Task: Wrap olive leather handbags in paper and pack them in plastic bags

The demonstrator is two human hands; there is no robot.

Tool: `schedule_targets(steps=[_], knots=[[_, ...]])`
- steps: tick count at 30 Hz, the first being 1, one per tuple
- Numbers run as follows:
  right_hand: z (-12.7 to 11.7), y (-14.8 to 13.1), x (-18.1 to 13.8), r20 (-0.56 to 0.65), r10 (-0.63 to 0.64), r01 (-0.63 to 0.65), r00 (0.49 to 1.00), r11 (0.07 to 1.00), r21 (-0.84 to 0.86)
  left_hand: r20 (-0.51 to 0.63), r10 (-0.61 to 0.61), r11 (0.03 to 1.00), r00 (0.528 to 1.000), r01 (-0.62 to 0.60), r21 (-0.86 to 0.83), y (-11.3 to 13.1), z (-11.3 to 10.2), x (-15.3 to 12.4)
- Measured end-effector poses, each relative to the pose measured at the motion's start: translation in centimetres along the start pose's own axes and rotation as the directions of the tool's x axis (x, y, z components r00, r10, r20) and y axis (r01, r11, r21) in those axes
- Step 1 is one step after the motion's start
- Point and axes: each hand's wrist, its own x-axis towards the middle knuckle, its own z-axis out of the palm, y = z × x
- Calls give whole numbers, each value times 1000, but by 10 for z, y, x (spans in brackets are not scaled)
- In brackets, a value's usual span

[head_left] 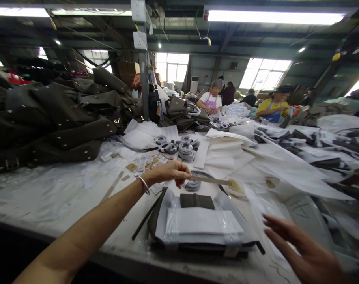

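My left hand (181, 173) is closed in a pinch on the end of a thin flat tan stick (210, 180). The stick's far end reaches a small shallow dish (237, 188) with something yellowish in it. Below my left hand lies a dark bag (156, 221), covered with white sheeting and a folded white paper (201, 221) under strips of clear tape. A dark folded piece (197, 201) rests on top. My right hand (300, 242), slightly blurred, hovers at the lower right with fingers stretched out and nothing in them, to the right of the bag.
Dark bags with metal fittings (58, 106) are heaped at the left. Wrapped grey coils (185, 150), tan tags (132, 167) and white sheets (229, 150) spread over the table (117, 228). A grey bin (306, 213) is at the right. Several people work farther back.
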Motion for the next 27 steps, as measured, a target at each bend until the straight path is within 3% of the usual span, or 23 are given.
schedule_targets(steps=[2,4,8,10,12,14,15,17,19,24,27], knots=[[30,-20,25,164,-59,35,985,989,146,91,0,964,996,24,-264,7,9,-5],[59,-45,47,239,-142,67,961,953,295,168,4,893,986,72,-444,10,13,-8],[91,-88,75,242,-339,187,909,852,488,272,15,863,962,125,-489,6,18,-6],[95,-96,83,217,-431,260,876,800,541,279,9,889,960,120,-442,1,19,-1],[95,-94,89,178,-449,295,875,789,538,167,18,952,986,34,-303,-8,18,6],[93,-86,95,130,-373,266,918,827,495,-20,112,994,994,-112,4,-18,15,15],[92,-81,98,107,-308,220,945,845,486,-74,194,964,978,-176,200,-24,14,20],[91,-70,101,100,-142,72,985,856,512,-28,355,799,934,-288,528,-34,13,32],[92,-61,102,132,17,-86,991,836,541,129,463,597,877,-416,685,-41,16,45],[95,-51,96,180,197,-262,964,816,514,518,570,153,637,-702,695,-49,37,80],[95,-49,91,199,220,-292,955,820,492,586,578,60,568,-745,664,-55,43,98]])
